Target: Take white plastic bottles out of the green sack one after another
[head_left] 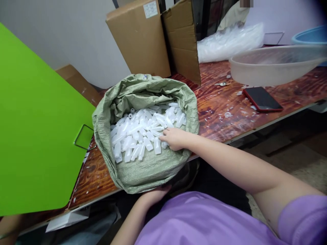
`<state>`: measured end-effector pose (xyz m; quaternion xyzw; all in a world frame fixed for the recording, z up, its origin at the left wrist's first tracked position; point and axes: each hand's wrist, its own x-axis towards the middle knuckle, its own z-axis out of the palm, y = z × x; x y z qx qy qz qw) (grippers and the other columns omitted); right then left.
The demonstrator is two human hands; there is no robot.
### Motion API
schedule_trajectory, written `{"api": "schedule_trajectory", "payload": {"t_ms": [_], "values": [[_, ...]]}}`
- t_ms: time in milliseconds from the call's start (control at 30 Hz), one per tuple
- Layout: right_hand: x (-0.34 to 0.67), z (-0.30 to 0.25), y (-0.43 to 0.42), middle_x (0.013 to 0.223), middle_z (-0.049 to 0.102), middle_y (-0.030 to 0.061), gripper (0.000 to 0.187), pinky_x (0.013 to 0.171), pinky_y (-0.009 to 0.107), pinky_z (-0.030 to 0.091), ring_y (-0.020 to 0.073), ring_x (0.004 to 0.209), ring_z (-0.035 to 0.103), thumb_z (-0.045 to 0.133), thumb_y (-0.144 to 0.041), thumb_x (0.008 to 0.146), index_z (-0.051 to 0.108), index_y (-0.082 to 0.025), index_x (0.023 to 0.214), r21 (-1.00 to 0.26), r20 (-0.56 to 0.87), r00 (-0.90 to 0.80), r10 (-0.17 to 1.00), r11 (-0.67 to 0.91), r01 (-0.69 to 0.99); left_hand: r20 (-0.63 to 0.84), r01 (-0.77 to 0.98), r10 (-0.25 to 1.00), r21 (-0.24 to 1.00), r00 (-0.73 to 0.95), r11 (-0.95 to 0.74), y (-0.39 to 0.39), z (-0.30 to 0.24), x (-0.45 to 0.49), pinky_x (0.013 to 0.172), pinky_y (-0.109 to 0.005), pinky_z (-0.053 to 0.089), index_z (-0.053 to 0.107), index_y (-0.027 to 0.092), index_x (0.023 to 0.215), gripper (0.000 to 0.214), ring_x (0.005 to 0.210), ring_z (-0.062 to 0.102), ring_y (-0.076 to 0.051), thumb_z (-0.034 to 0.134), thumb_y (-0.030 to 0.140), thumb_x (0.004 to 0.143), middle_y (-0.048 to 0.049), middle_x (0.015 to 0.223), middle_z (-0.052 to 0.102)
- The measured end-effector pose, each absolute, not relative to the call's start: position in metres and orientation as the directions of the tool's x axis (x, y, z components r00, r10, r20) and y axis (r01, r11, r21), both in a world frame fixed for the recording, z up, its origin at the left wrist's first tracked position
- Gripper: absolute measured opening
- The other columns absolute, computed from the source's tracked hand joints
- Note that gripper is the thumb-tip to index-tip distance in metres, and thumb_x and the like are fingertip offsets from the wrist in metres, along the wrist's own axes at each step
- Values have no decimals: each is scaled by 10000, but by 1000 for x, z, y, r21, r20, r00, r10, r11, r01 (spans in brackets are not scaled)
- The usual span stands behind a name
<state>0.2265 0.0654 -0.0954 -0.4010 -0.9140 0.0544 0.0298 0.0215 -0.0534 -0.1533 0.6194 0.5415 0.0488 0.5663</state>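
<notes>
A pale green woven sack (150,177) with its rim rolled down sits at the table's front edge. In it lies a heap of small translucent white plastic pieces (138,131), flat-bodied with narrow necks, like little bottles. My right hand (175,139) reaches over the sack's right rim, its curled fingertips among the pieces at the heap's edge; whatever they pinch is hidden. Below the sack's near rim is my left hand (158,193), against its underside, with the fingers mostly out of sight.
A green panel (38,129) with a wire handle stands left. Cardboard boxes (140,37) are behind the sack. On the wood-patterned table (214,115), right, are a red-edged phone (263,98), keys (221,84), white scraps, a whitish basin (268,73) and clear plastic wrapping (232,42).
</notes>
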Motion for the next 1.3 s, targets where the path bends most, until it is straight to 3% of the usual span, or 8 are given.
{"api": "schedule_trajectory", "payload": {"t_ms": [100, 233, 367, 500, 867, 1100, 1200, 1300], "values": [[232, -99, 68, 995, 599, 140, 373, 751, 356, 446, 278, 912, 560, 552, -147, 699, 581, -152, 1071, -159, 42, -653, 756, 650, 743, -658, 725, 630, 656, 413, 210, -70, -122, -7, 1006, -453, 343, 585, 196, 1181, 579, 1141, 519, -337, 706, 451, 675, -111, 1231, 596], [237, -101, 66, 962, 600, 124, 319, 767, 335, 445, 257, 906, 567, 553, -144, 705, 577, -132, 1022, -232, 102, -612, 784, 617, 752, -648, 735, 622, 657, 439, 166, -81, -65, -33, 929, -328, 432, 570, 236, 1178, 427, 1044, 581, -223, 557, 448, 807, -52, 1176, 627], [233, -93, 57, 1021, 569, 122, 328, 861, 330, 426, 231, 986, 540, 499, -158, 773, 514, -110, 1097, -313, 191, -575, 796, 605, 733, -298, 661, 891, 751, 342, -3, -62, -34, -16, 887, -293, 444, 573, 228, 1123, 344, 974, 578, -196, 497, 426, 853, -52, 1087, 631], [220, -79, 44, 1009, 562, 77, 342, 847, 307, 437, 201, 960, 530, 533, -140, 747, 513, -159, 1088, -356, 222, -667, 712, 696, 624, 125, 752, 957, 595, 262, -283, -17, -34, 23, 1007, -367, 336, 493, 192, 1237, 432, 1153, 464, -254, 486, 397, 857, -118, 1267, 504], [220, -74, 43, 1016, 545, 87, 361, 857, 377, 444, 237, 990, 470, 518, -42, 679, 539, -174, 1014, -518, 276, -681, 679, 702, 489, -328, 414, 728, 908, 602, 67, 35, -54, 29, 681, -253, 419, 590, 170, 993, 313, 720, 545, -163, 651, 296, 712, 0, 817, 622], [191, -86, 28, 996, 565, 50, 317, 807, 330, 497, 178, 917, 576, 491, -92, 764, 462, -237, 1044, -911, 391, -336, 857, 412, -9, -216, 301, 901, 948, 376, 101, 23, -64, 38, 945, -338, 378, 511, 176, 1150, 392, 1066, 516, -230, 546, 175, 760, -72, 1147, 575], [179, -96, 21, 935, 568, 34, 190, 726, 304, 524, 169, 844, 600, 482, -214, 856, 446, -265, 1036, -937, 338, -192, 921, 311, -158, -161, 195, 901, 977, 403, 88, 19, -66, 38, 1047, -347, 293, 425, 216, 1245, 489, 1224, 415, -234, 531, 156, 771, -69, 1280, 488], [176, -100, 20, 1027, 551, 44, 231, 836, 341, 496, 195, 983, 567, 502, -223, 852, 437, -294, 1062, -876, 483, -160, 861, 475, -86, -155, -33, 819, 978, 552, 207, 20, -69, 35, 998, -358, 370, 347, 236, 1290, 677, 1195, 468, -254, 615, 108, 682, -67, 1259, 516]]}}
